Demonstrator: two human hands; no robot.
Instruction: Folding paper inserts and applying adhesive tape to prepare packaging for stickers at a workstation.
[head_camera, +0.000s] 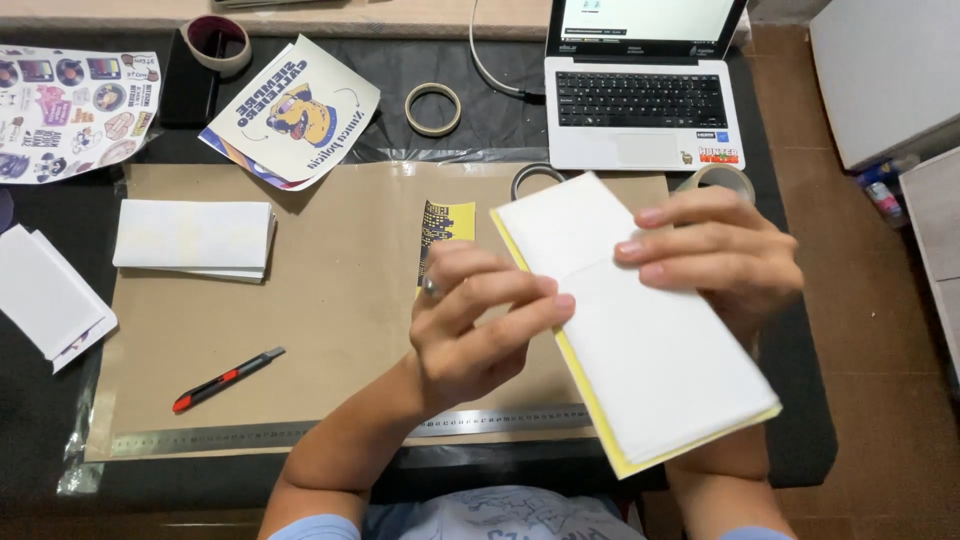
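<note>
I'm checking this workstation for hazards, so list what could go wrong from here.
1. The white sheet with the yellow backing is held in mid-air only by the left hand and right hand, on its upper part; the long free end could sag, crease or slip.
2. The red and black utility knife lies loose on the brown paper mat, where a forearm might brush it.
3. The metal ruler sits at the mat's near edge and could get knocked off.
</note>
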